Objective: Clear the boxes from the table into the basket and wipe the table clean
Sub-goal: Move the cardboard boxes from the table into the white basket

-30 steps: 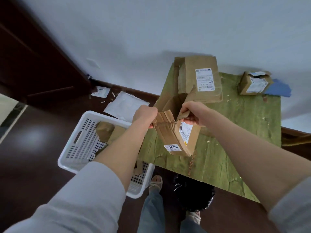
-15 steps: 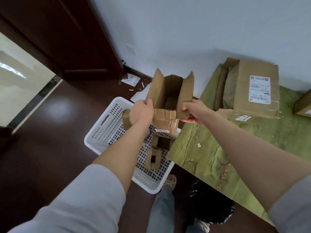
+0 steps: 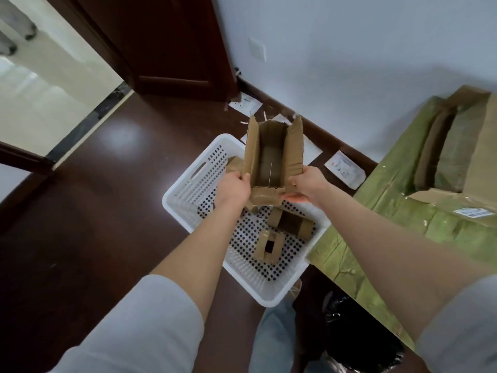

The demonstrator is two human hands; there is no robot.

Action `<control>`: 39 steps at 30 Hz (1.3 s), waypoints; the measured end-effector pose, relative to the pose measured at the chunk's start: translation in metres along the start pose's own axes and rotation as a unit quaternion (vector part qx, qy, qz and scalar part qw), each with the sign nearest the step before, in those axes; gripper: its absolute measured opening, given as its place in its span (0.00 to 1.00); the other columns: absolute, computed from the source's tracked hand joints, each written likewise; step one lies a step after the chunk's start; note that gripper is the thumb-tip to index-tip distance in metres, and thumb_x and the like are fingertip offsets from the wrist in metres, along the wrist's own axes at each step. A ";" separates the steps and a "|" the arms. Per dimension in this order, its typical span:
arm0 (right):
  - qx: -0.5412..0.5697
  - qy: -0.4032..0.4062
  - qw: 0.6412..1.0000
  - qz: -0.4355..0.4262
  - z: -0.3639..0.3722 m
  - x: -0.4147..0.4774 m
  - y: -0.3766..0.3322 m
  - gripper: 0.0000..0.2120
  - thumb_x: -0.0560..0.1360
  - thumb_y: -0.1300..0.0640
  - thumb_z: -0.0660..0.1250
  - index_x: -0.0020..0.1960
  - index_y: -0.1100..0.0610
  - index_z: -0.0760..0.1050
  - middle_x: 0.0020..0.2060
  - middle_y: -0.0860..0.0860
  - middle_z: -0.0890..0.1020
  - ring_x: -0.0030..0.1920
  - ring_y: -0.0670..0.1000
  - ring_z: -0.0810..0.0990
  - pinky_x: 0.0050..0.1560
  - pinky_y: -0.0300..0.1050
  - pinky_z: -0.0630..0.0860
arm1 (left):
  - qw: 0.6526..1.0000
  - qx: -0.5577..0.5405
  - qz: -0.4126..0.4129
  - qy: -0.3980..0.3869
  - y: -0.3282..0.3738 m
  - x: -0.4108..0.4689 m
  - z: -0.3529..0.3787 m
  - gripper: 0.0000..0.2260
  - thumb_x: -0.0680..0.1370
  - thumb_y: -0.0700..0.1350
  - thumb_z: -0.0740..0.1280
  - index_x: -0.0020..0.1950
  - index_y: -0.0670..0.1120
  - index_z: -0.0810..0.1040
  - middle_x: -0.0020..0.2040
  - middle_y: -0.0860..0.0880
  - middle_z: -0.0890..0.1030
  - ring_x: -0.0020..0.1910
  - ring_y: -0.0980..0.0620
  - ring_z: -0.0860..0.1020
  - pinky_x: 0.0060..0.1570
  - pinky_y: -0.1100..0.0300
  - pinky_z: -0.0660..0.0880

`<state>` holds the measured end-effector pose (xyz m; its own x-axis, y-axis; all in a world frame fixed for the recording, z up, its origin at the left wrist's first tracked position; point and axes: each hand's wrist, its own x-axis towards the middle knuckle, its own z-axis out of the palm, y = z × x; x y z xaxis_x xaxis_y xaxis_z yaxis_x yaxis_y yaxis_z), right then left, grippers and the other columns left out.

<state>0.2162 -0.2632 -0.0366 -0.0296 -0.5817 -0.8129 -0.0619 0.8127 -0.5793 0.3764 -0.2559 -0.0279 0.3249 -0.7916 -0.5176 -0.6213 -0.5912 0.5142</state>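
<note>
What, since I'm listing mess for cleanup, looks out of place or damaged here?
Paper slips litter the dark floor along the baseboard, beyond the basket. The box gripped by the left hand and right hand has ragged, torn flap edges. Pale crumbs dot the green table.

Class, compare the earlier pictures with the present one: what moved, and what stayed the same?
The open cardboard box, carried by the left hand and right hand, moved leftward off the green table to above the white basket. Nothing was let go. Unchanged: both hands' grip, the small boxes in the basket, the large box on the table.
</note>
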 end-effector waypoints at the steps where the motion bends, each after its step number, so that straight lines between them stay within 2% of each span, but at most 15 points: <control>1: 0.013 -0.006 1.000 0.015 0.008 0.004 0.002 0.16 0.79 0.66 0.59 0.65 0.54 0.68 0.52 0.60 0.78 0.37 0.59 0.85 0.37 0.46 0.83 | 1.000 0.015 -0.003 -0.005 -0.006 0.004 -0.002 0.13 0.81 0.51 0.57 0.45 0.45 0.77 0.39 0.46 0.79 0.37 0.49 0.79 0.37 0.56 0.76; 4: 0.022 -0.015 0.998 0.049 0.032 0.012 0.009 0.18 0.80 0.64 0.58 0.68 0.54 0.67 0.49 0.60 0.78 0.51 0.63 0.82 0.52 0.53 0.80 | 0.999 0.016 -0.034 -0.002 -0.025 0.015 -0.007 0.11 0.81 0.49 0.57 0.46 0.47 0.74 0.36 0.47 0.79 0.30 0.51 0.79 0.29 0.60 0.74; 6: -0.093 0.007 0.996 0.004 0.045 0.021 0.014 0.14 0.79 0.60 0.60 0.64 0.56 0.71 0.52 0.59 0.80 0.54 0.61 0.82 0.56 0.56 0.79 | 0.998 -0.005 -0.066 0.002 -0.034 0.023 -0.007 0.09 0.81 0.47 0.57 0.47 0.46 0.73 0.38 0.44 0.82 0.30 0.50 0.81 0.32 0.58 0.79; 9: -0.222 0.070 0.971 -0.049 0.057 0.037 0.018 0.05 0.75 0.57 0.63 0.51 0.55 0.72 0.46 0.53 0.80 0.49 0.55 0.80 0.53 0.54 0.79 | 0.997 0.029 -0.068 0.020 -0.050 0.038 -0.006 0.11 0.80 0.46 0.59 0.44 0.44 0.77 0.40 0.44 0.82 0.36 0.48 0.81 0.41 0.55 0.79; 12: -0.186 0.066 0.980 -0.028 0.069 0.055 0.020 0.05 0.75 0.65 0.61 0.41 0.59 0.72 0.42 0.58 0.82 0.45 0.57 0.82 0.49 0.55 0.81 | 0.994 0.089 -0.058 0.026 -0.064 0.046 -0.009 0.11 0.80 0.46 0.59 0.44 0.42 0.77 0.41 0.45 0.79 0.37 0.49 0.76 0.38 0.57 0.71; 15: -0.085 0.006 0.996 0.022 0.090 0.054 0.012 0.09 0.79 0.68 0.58 0.55 0.58 0.71 0.45 0.60 0.79 0.43 0.55 0.83 0.43 0.47 0.83 | 0.993 0.096 -0.058 0.043 -0.074 0.056 -0.020 0.11 0.81 0.45 0.58 0.48 0.44 0.79 0.44 0.44 0.80 0.39 0.48 0.75 0.39 0.57 0.69; 17: -0.066 -0.047 0.997 0.012 0.101 0.052 0.008 0.19 0.79 0.67 0.58 0.68 0.58 0.65 0.56 0.61 0.78 0.45 0.54 0.82 0.46 0.46 0.82 | 0.993 0.092 -0.052 0.056 -0.076 0.063 -0.028 0.13 0.81 0.43 0.56 0.60 0.44 0.78 0.49 0.43 0.81 0.41 0.48 0.75 0.41 0.57 0.70; 19: -0.091 -0.089 0.992 -0.008 0.106 0.047 0.006 0.25 0.79 0.67 0.59 0.73 0.58 0.58 0.56 0.62 0.77 0.39 0.50 0.77 0.40 0.42 0.80 | 0.992 0.086 -0.054 0.071 -0.077 0.066 -0.034 0.17 0.79 0.39 0.56 0.68 0.45 0.72 0.56 0.42 0.80 0.45 0.46 0.78 0.45 0.55 0.75; 21: -0.117 -0.094 0.989 -0.013 0.107 0.046 0.006 0.27 0.78 0.66 0.60 0.75 0.58 0.55 0.43 0.57 0.77 0.33 0.48 0.70 0.28 0.38 0.74 | 0.992 0.081 -0.056 0.079 -0.075 0.064 -0.036 0.21 0.76 0.37 0.58 0.69 0.45 0.70 0.60 0.42 0.78 0.50 0.43 0.80 0.51 0.49 0.78; 22: -0.127 -0.080 0.989 -0.019 0.105 0.046 0.007 0.26 0.78 0.65 0.61 0.74 0.60 0.57 0.39 0.54 0.74 0.34 0.48 0.70 0.30 0.40 0.74 | 0.992 0.086 -0.055 0.075 -0.072 0.061 -0.036 0.21 0.76 0.37 0.58 0.69 0.45 0.71 0.61 0.42 0.77 0.50 0.41 0.80 0.52 0.47 0.78; 24: -0.152 -0.048 0.986 -0.041 0.096 0.043 0.006 0.24 0.77 0.64 0.63 0.71 0.62 0.61 0.44 0.53 0.74 0.42 0.52 0.75 0.44 0.47 0.77 | 0.991 0.106 -0.055 0.056 -0.065 0.055 -0.032 0.19 0.76 0.38 0.58 0.67 0.43 0.72 0.64 0.42 0.73 0.51 0.40 0.79 0.54 0.45 0.77; 27: -0.202 -0.035 0.977 -0.062 0.076 0.034 0.001 0.21 0.78 0.65 0.61 0.70 0.66 0.63 0.63 0.64 0.73 0.61 0.60 0.74 0.59 0.50 0.73 | 0.991 0.120 -0.054 0.024 -0.051 0.049 -0.021 0.17 0.77 0.40 0.59 0.66 0.43 0.73 0.68 0.43 0.68 0.57 0.40 0.76 0.58 0.48 0.75; 33: -0.142 0.041 0.984 -0.104 0.027 0.027 0.002 0.32 0.76 0.58 0.65 0.76 0.52 0.54 0.70 0.55 0.68 0.58 0.52 0.72 0.50 0.41 0.68 | 0.994 0.097 0.041 -0.032 0.001 0.029 0.011 0.17 0.78 0.42 0.61 0.67 0.45 0.73 0.65 0.43 0.76 0.61 0.46 0.76 0.55 0.57 0.73; 37: -0.126 0.076 0.981 -0.125 -0.014 0.017 0.005 0.34 0.75 0.58 0.66 0.76 0.49 0.55 0.72 0.51 0.67 0.64 0.52 0.71 0.56 0.43 0.70 | 0.989 0.098 0.092 -0.066 0.040 0.010 0.038 0.18 0.78 0.43 0.62 0.68 0.46 0.71 0.68 0.46 0.73 0.65 0.48 0.72 0.62 0.56 0.69; 39: -0.122 0.100 0.979 -0.128 -0.036 0.011 0.009 0.34 0.74 0.59 0.66 0.76 0.48 0.55 0.67 0.52 0.73 0.55 0.51 0.76 0.52 0.44 0.73 | 0.983 0.114 0.120 -0.084 0.059 -0.001 0.055 0.18 0.78 0.43 0.62 0.68 0.46 0.71 0.68 0.47 0.73 0.65 0.48 0.72 0.63 0.57 0.68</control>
<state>0.1790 -0.2637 -0.0484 -0.1744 -0.7801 -0.6009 -0.3280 0.6214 -0.7115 0.3005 -0.2811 -0.0345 0.0381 -0.8560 -0.5156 -0.8154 -0.3249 0.4791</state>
